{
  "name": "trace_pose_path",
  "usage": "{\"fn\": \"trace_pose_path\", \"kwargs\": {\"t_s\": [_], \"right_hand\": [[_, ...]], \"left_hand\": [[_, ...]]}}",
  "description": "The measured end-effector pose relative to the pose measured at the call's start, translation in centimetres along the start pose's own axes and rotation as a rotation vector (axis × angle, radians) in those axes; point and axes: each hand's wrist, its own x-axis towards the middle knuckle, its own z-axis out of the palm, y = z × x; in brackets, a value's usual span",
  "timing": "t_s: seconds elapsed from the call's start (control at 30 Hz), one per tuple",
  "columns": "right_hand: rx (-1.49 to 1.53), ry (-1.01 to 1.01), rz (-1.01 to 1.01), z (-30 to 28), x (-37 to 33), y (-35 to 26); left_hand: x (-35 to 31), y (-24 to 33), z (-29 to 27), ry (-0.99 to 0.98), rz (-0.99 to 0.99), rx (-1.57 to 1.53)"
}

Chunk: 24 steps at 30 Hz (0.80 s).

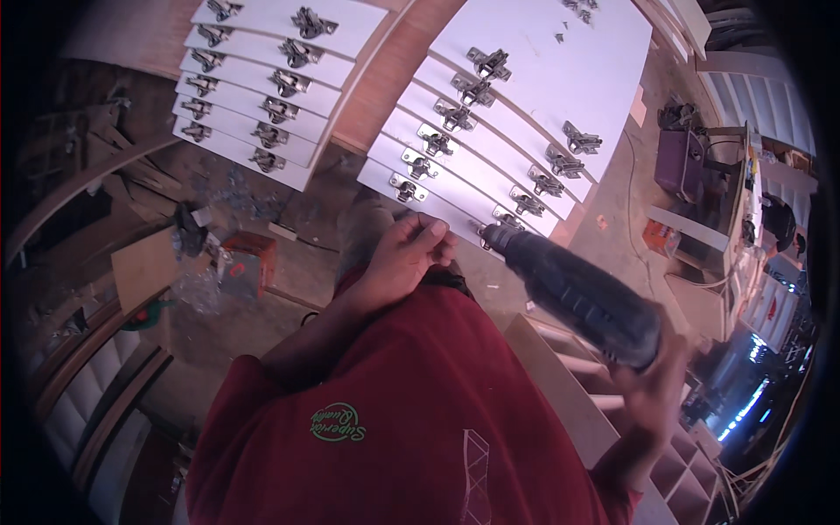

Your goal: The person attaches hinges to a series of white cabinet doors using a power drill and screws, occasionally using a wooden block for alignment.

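Note:
My right hand (654, 378) grips a dark cordless drill (577, 297) by its rear end. The drill points up and left, its bit tip close to the near edge of the nearest white panel (457, 203). Beside that tip is a metal cabinet hinge (507, 217), partly covered by the drill. My left hand (411, 252) is closed in front of my body, thumb against the curled fingers; whatever it may hold is too small to make out. Another cabinet hinge (407, 188) sits on the same panel, just beyond my left hand.
Overlapping white panels with hinges (289, 83) form a second stack to the left. Loose small metal parts (561, 37) lie on the far panel. An orange box (249, 261) and plastic bags are on the floor at left. A purple case (680, 164) and wooden shelving (691, 472) stand right.

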Motion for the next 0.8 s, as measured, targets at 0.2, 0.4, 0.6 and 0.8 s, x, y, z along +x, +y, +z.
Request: {"fn": "trace_pose_path", "kwargs": {"t_s": [0.2,0.4,0.6,0.8], "right_hand": [[0.638,0.042,0.191,5.4,-4.9,2.4],[0.954,0.096,0.332,9.4,-8.2,4.1],[1.135,0.147,0.453,10.5,-9.1,0.9],[0.952,0.303,0.43,10.6,-5.8,-3.2]], "left_hand": [[-0.8,0.9,1.7,0.021,-0.044,-0.256],[0.1,1.5,2.4,0.014,-0.198,-0.248],[1.8,2.9,2.7,0.002,-0.354,-0.177],[4.2,3.4,2.1,0.0,-0.375,-0.25]]}}
